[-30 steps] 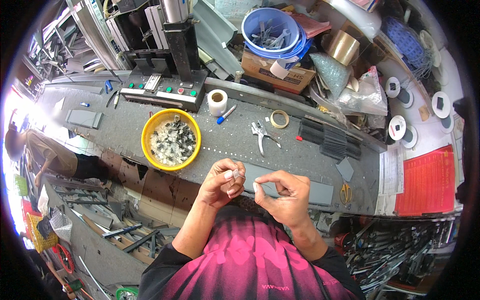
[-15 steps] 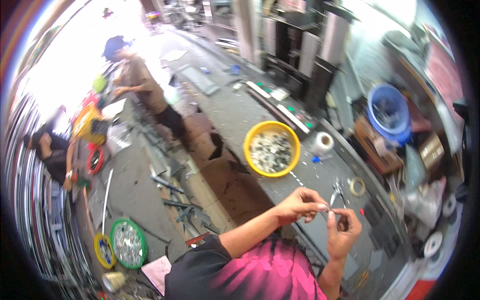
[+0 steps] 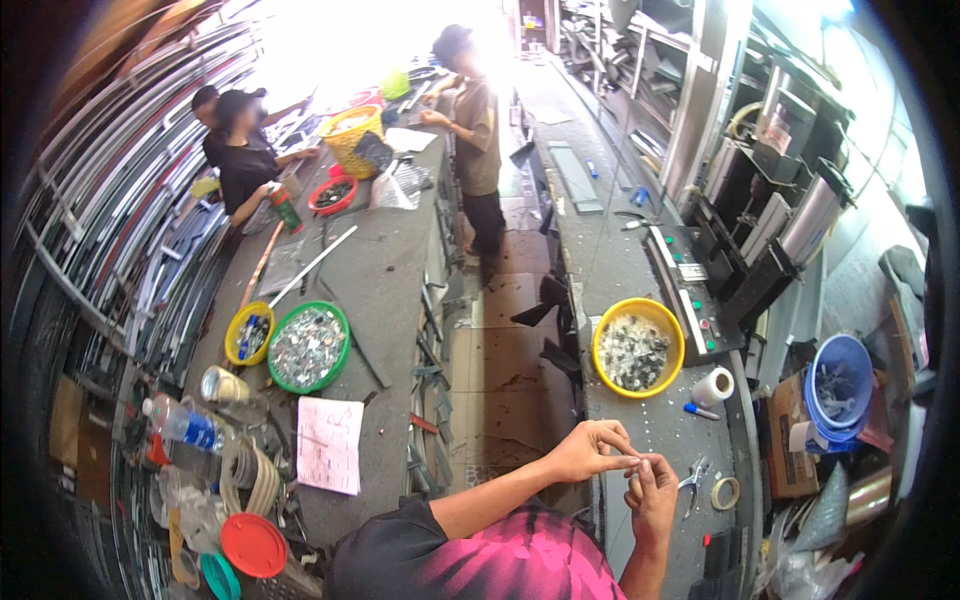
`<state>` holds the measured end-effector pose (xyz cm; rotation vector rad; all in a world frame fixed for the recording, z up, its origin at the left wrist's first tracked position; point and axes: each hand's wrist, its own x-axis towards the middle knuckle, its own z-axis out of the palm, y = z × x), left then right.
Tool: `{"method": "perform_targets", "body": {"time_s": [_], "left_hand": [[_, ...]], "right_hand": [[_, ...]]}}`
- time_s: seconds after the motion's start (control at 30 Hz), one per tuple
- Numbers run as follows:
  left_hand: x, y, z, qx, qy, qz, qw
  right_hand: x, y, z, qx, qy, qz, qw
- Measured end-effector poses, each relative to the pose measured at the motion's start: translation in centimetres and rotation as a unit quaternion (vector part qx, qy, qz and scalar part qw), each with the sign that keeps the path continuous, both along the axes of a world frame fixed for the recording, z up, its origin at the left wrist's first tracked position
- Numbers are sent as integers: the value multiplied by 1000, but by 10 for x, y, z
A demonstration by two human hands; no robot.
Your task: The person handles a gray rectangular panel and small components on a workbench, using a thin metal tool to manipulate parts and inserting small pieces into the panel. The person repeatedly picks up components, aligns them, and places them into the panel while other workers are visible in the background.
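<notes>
While left hand (image 3: pixel 590 448) meets right hand (image 3: pixel 653 496), both pinching — what, cannot tell — yellow bowl (image 3: pixel 640 393) stands near.

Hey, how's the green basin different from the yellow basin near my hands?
Place: the green basin sits on the left bench; the yellow basin is on the right bench, closer to your left hand.
Contents: the green basin holds shiny, silvery-looking pieces; the yellow basin holds whitish and black ones.
Both are round, open-topped and hold many small pieces.
</notes>
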<state>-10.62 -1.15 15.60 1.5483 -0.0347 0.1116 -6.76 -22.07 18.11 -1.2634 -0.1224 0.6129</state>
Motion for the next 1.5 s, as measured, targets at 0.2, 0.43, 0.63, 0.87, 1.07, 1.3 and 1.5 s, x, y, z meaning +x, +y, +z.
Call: {"method": "perform_targets", "body": {"time_s": [0.2, 0.43, 0.63, 0.87, 1.07, 1.3, 1.5], "left_hand": [[-24, -15, -4, -18, 34, 30, 999], [-55, -24, 3, 1, 55, 85, 995], [-85, -20, -3, -1, 66, 159, 985], [-109, -7, -11, 30, 71, 226, 971], [-111, -4, -14, 8, 85, 229, 970], [-112, -13, -11, -20, 78, 222, 972], [-113, -25, -17, 30, 83, 200, 976]], "right_hand": [[-2, -15, -20, 101, 111, 62, 987], [0, -8, -26, 187, 171, 145, 956], [-4, 12, -31, 95, 154, 193, 964], [-8, 32, -39, 76, 117, 233, 963], [-5, 27, -41, 53, 111, 230, 965], [-14, 17, -41, 47, 86, 207, 973], [-26, -1, -50, 70, 99, 165, 979]]}}
